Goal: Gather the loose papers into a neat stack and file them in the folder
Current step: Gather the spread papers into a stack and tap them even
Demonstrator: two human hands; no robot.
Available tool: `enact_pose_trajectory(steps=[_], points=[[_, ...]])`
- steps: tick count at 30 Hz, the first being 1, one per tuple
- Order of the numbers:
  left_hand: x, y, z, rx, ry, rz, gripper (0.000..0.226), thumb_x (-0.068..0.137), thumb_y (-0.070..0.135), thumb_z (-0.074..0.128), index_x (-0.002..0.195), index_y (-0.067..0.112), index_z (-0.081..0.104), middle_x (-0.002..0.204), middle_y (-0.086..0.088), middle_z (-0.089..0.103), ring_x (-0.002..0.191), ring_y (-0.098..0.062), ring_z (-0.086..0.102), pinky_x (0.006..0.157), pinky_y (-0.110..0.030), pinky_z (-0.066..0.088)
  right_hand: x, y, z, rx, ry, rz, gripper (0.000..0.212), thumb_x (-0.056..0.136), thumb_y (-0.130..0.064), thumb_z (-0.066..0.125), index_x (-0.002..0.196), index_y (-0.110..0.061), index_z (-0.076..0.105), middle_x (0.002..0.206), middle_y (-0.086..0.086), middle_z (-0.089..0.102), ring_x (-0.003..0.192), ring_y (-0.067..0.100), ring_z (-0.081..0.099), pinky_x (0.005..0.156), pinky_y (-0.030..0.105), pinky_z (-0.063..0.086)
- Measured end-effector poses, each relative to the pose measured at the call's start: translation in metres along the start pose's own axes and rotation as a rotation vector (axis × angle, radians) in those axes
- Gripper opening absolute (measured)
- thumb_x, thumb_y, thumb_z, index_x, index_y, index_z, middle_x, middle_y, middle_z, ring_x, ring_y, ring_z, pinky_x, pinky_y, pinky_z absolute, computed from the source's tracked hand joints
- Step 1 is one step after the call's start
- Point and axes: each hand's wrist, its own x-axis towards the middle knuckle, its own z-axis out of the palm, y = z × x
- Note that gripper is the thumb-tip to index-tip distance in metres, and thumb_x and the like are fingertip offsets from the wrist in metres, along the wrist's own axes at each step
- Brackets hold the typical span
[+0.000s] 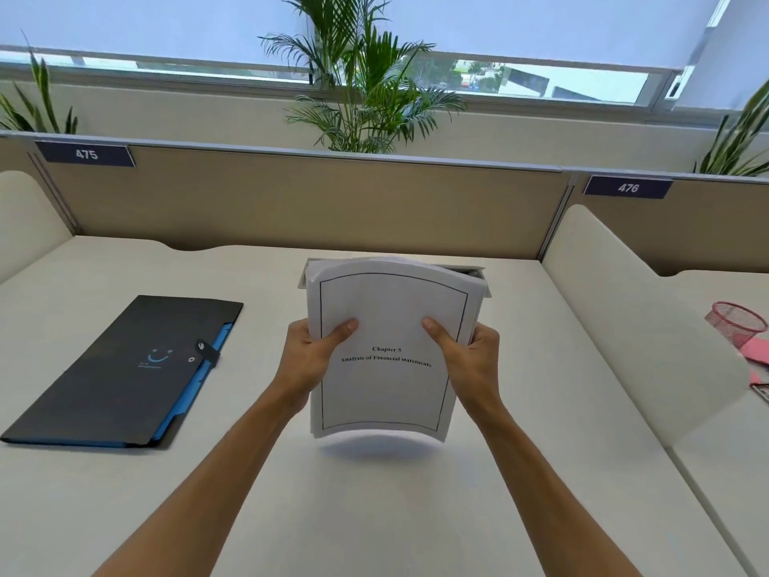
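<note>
Head view: right of the folder [125, 372], the papers [391, 347] are clasped upright by the left hand [310, 360] and right hand [470, 360] (edges uneven), and should be tapped square on the desk [374, 514].

papers [391, 393]: white stack, "Chapter 5" page on top, held upright above the desk, bowed | folder [120, 372]: dark, blue inside, flat, closed, over to the left

Your papers [393, 351] upright at desk [374, 514] centre, lower edge just above desktop, between your left hand [312, 360] and right hand [470, 360]. Folder [125, 372] flat on desk, left of papers. Partition [291, 202] behind. Mesh cup [734, 322] far right, neighbouring desk.
</note>
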Motion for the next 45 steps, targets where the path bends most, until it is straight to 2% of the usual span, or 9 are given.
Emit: enact_pose_trajectory(steps=[3,7,15,21,31,37,39,42,45], points=[[0.004,0.012,-0.001,-0.051,-0.015,0.022,0.014,0.073,0.030,0.080,0.087,0.028,0.078,0.092,-0.003,0.077,0.082,-0.023,0.074,0.064,-0.031,0.059,0.005,-0.009,-0.002,0.025,0.014,-0.058,0.015,0.080,-0.019,0.080,0.074,-0.031,0.075,0.074,-0.011,0.076,0.068,0.011,0.074,0.058,0.025,0.060],[0.009,0.014,-0.007,-0.084,-0.046,0.021,0.025,0.072,0.028,0.079,0.096,0.024,0.076,0.097,-0.006,0.076,0.085,-0.021,0.072,0.066,-0.031,0.058,0.009,-0.016,-0.007,0.048,-0.032,-0.085,0.017,0.078,-0.019,0.081,0.086,-0.032,0.075,0.081,-0.011,0.077,0.073,0.012,0.073,0.061,0.026,0.060],[0.003,-0.009,-0.004,-0.044,-0.029,-0.066,0.023,0.068,0.029,0.080,0.089,0.021,0.079,0.098,-0.007,0.077,0.090,-0.027,0.073,0.078,-0.042,0.059,0.003,0.006,-0.010,-0.005,-0.091,0.033,0.021,0.079,-0.014,0.081,0.076,-0.034,0.077,0.080,-0.008,0.079,0.073,0.012,0.075,0.059,0.020,0.057],[0.006,0.003,-0.003,-0.029,-0.046,-0.005,0.020,0.069,0.033,0.079,0.088,0.032,0.078,0.093,-0.001,0.077,0.082,-0.019,0.073,0.064,-0.026,0.058,0.010,0.001,-0.010,0.007,-0.091,-0.032,0.026,0.079,-0.021,0.080,0.078,-0.047,0.076,0.080,-0.014,0.077,0.074,0.012,0.074,0.058,0.020,0.057],[-0.001,-0.029,-0.004,0.005,-0.016,-0.039,0.011,0.079,0.030,0.074,0.089,0.028,0.078,0.093,-0.002,0.077,0.085,-0.020,0.073,0.067,-0.027,0.057,-0.002,0.047,-0.016,-0.072,-0.124,0.118,0.009,0.078,-0.017,0.082,0.085,-0.021,0.078,0.084,-0.004,0.079,0.078,0.015,0.075,0.066,0.023,0.059],[0.012,-0.018,-0.006,-0.163,0.225,-0.076,0.011,0.080,0.025,0.076,0.091,0.023,0.074,0.089,0.001,0.077,0.078,-0.017,0.074,0.057,-0.024,0.058,-0.011,0.075,-0.030,-0.146,-0.131,0.181,0.020,0.078,-0.028,0.082,0.071,-0.011,0.073,0.064,0.006,0.067,0.061,0.014,0.058,0.060,0.028,0.048],[0.017,-0.013,-0.009,-0.308,0.306,-0.143,0.026,0.079,0.022,0.077,0.102,0.022,0.063,0.096,0.000,0.075,0.086,-0.021,0.072,0.062,-0.031,0.058,-0.012,0.080,-0.035,-0.121,-0.097,0.218,0.024,0.077,-0.027,0.083,0.070,-0.008,0.070,0.061,0.002,0.062,0.058,0.013,0.054,0.058,0.026,0.045],[0.023,-0.007,-0.015,-0.453,0.371,-0.244,0.049,0.080,0.020,0.075,0.121,0.018,0.049,0.113,-0.005,0.067,0.102,-0.027,0.064,0.081,-0.049,0.055,-0.010,0.079,-0.037,0.054,-0.080,0.334,0.015,0.075,-0.020,0.084,0.088,-0.014,0.078,0.087,0.002,0.079,0.084,0.019,0.074,0.073,0.024,0.058],[0.024,-0.003,-0.015,-0.576,0.318,-0.250,0.047,0.086,0.016,0.069,0.131,0.016,0.055,0.124,-0.008,0.066,0.112,-0.033,0.062,0.094,-0.057,0.050,-0.009,0.070,-0.027,0.164,-0.129,0.360,0.016,0.079,-0.017,0.080,0.095,-0.016,0.078,0.099,0.005,0.079,0.095,0.020,0.074,0.078,0.024,0.059]])
